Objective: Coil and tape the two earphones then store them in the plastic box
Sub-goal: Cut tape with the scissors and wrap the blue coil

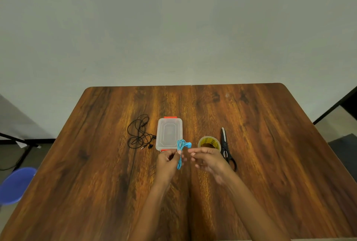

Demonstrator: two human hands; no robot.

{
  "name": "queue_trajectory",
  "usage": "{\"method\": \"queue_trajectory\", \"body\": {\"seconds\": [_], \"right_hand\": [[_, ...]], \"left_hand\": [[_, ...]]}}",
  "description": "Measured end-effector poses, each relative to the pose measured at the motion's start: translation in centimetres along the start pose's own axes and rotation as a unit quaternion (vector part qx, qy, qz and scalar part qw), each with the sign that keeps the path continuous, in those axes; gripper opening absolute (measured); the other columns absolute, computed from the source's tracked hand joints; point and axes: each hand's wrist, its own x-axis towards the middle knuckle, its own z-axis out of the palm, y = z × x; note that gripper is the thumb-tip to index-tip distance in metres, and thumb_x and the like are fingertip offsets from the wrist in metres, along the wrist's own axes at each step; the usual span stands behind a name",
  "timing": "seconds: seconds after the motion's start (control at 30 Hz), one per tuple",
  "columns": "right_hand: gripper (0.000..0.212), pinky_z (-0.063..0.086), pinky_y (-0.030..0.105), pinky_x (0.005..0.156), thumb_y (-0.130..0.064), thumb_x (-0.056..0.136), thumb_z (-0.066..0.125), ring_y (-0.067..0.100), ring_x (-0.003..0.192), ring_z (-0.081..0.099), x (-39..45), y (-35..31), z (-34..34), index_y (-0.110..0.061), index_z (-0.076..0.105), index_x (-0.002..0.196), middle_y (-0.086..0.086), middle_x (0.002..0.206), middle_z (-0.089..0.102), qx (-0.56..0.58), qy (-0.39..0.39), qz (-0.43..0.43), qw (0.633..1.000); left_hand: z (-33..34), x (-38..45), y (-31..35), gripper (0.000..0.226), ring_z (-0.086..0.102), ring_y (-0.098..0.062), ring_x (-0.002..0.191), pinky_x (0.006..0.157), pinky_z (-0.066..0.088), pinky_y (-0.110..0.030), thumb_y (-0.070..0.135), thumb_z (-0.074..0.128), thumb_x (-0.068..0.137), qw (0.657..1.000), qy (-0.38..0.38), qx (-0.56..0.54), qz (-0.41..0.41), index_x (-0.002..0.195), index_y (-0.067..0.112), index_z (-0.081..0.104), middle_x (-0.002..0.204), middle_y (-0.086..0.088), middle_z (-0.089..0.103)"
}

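Observation:
My left hand (pixel 168 163) pinches a folded bundle of blue earphones (pixel 181 147) at its middle, just above the table. The blue loops and earbuds stick up over the near edge of the plastic box (pixel 169 134), and a tail hangs down by my palm. My right hand (pixel 207 160) hovers close to the right of the bundle with fingers loosely extended toward it; I cannot see it holding anything. The clear plastic box has its lid on and red latches at both ends. Black earphones (pixel 140 134) lie loose and tangled to the left of the box.
A roll of clear tape (pixel 209 143) stands right of the box, partly behind my right hand. Black scissors (pixel 225 145) lie beside it, blades pointing away. The wooden table (pixel 270 163) spreads wide around them. A blue stool (pixel 16 184) sits off the table's left edge.

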Motion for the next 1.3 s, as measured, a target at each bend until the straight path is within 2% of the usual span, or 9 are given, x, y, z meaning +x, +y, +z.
{"method": "queue_trajectory", "body": {"seconds": [0.23, 0.4, 0.53, 0.63, 0.73, 0.87, 1.0, 1.2, 1.3], "right_hand": [[0.015, 0.052, 0.022, 0.066, -0.006, 0.087, 0.064, 0.011, 0.08, 0.065, 0.0, 0.1, -0.3, -0.01, 0.074, 0.098, 0.005, 0.092, 0.073, 0.03, 0.011, 0.007, 0.999], [0.015, 0.053, 0.023, 0.067, -0.005, 0.088, 0.062, 0.01, 0.076, 0.064, 0.1, 0.2, -0.5, -0.008, 0.073, 0.098, 0.004, 0.085, 0.071, 0.046, 0.016, 0.007, 0.999], [0.016, 0.053, 0.022, 0.066, -0.005, 0.088, 0.062, 0.01, 0.078, 0.065, 0.2, 0.2, -0.4, -0.011, 0.074, 0.097, 0.004, 0.089, 0.072, 0.048, 0.014, 0.006, 0.999], [0.015, 0.053, 0.023, 0.066, -0.006, 0.088, 0.063, 0.01, 0.078, 0.065, 0.2, 0.2, -0.2, -0.012, 0.074, 0.096, 0.003, 0.088, 0.073, 0.052, 0.018, 0.007, 0.998], [0.015, 0.054, 0.024, 0.068, -0.006, 0.086, 0.065, 0.011, 0.078, 0.066, 0.3, 0.1, 0.1, -0.01, 0.074, 0.097, 0.005, 0.091, 0.073, 0.062, 0.026, 0.004, 0.998], [0.014, 0.054, 0.021, 0.062, -0.008, 0.084, 0.068, 0.009, 0.076, 0.068, 0.2, -0.2, 1.4, -0.01, 0.073, 0.097, 0.004, 0.09, 0.074, 0.056, 0.016, -0.003, 0.998], [0.015, 0.054, 0.021, 0.063, -0.01, 0.083, 0.07, 0.012, 0.081, 0.068, 0.2, -0.3, 3.6, -0.01, 0.073, 0.098, 0.007, 0.096, 0.074, 0.035, -0.001, -0.002, 0.999], [0.015, 0.052, 0.019, 0.058, -0.006, 0.083, 0.069, 0.01, 0.073, 0.066, 1.2, 0.3, 7.6, -0.005, 0.073, 0.098, 0.006, 0.087, 0.072, 0.038, -0.029, 0.025, 0.999], [0.013, 0.052, 0.02, 0.058, -0.005, 0.083, 0.068, 0.01, 0.07, 0.065, 2.0, 0.8, 10.2, -0.005, 0.073, 0.095, 0.005, 0.08, 0.071, 0.032, -0.029, 0.03, 0.999]], "left_hand": [[-0.1, 0.0, 0.2, 0.013, 0.069, -0.011, 0.077, 0.066, 0.053, -0.015, 0.009, 0.063, 0.088, 0.998, 0.0, 0.045, 0.05, 0.081, 0.016, 0.071, 0.08, -0.004, 0.073], [-0.1, 0.0, 0.0, 0.02, 0.069, -0.017, 0.082, 0.074, 0.055, -0.027, 0.008, 0.062, 0.089, 0.997, 0.019, 0.056, 0.045, 0.079, 0.024, 0.07, 0.081, -0.005, 0.073], [-0.2, -0.1, 0.0, 0.009, 0.069, -0.012, 0.084, 0.076, 0.057, -0.028, 0.009, 0.068, 0.084, 0.997, 0.058, 0.028, 0.042, 0.09, 0.014, 0.072, 0.086, -0.005, 0.074], [-0.7, -0.1, 0.1, 0.021, 0.07, -0.012, 0.084, 0.074, 0.058, -0.026, 0.008, 0.075, 0.077, 0.998, 0.063, -0.013, 0.022, 0.098, 0.005, 0.073, 0.087, -0.002, 0.075], [-1.4, -0.4, 0.2, 0.029, 0.071, -0.007, 0.084, 0.065, 0.057, -0.018, 0.005, 0.077, 0.072, 0.996, 0.078, -0.034, 0.028, 0.1, 0.008, 0.071, 0.081, 0.007, 0.075], [-2.7, -0.4, 0.3, 0.056, 0.07, -0.015, 0.089, 0.078, 0.057, -0.032, 0.008, 0.081, 0.069, 0.994, 0.11, -0.027, 0.006, 0.119, 0.007, 0.058, 0.092, -0.008, 0.073], [-5.5, -0.6, 0.0, 0.05, 0.069, -0.011, 0.078, 0.06, 0.056, -0.023, 0.011, 0.082, 0.069, 0.987, 0.158, -0.029, 0.006, 0.114, 0.002, 0.061, 0.086, -0.004, 0.072], [-12.3, -0.2, -0.8, 0.038, 0.065, -0.014, 0.077, 0.061, 0.054, -0.026, 0.016, 0.081, 0.071, 0.969, 0.244, -0.011, -0.023, 0.102, 0.001, 0.063, 0.092, -0.009, 0.068], [-17.1, 0.3, -1.9, 0.031, 0.065, -0.022, 0.078, 0.06, 0.054, -0.024, 0.008, 0.078, 0.075, 0.961, 0.274, -0.013, -0.036, 0.098, -0.007, 0.063, 0.095, -0.02, 0.068]]}}
